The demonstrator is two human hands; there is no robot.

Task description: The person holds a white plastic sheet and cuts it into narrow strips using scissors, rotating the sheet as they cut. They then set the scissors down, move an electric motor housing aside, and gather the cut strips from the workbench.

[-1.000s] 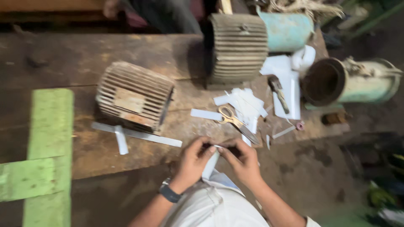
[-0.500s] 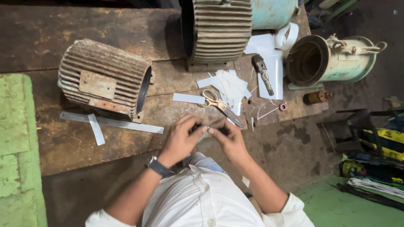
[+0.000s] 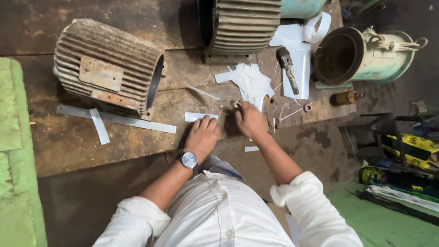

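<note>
A rusty rectangular plate was fixed to the ribbed side of the grey motor housing, which lay on its side on the worn wooden counter. In front of that housing lay long white paper strips, one short strip crossing them at an angle.

The left hand rested flat on the counter to the right of the housing, fingers loosely spread and curled at the counter's edge, gripping nothing; a wristwatch sat on its wrist. Its fingertips touched or nearly touched a small white paper piece lying just beyond them.

The right hand lay farther right of the housing, fingers bent downward against the counter. Whether it pinched something could not be told, since the fingertips were hidden. Just beyond it, touching or nearly so, was a heap of cut white paper pieces, in front of a second ribbed motor housing.

Farther right from the first housing lay a hammer on a white sheet, and a pale green motor casing with its open end showing.
</note>
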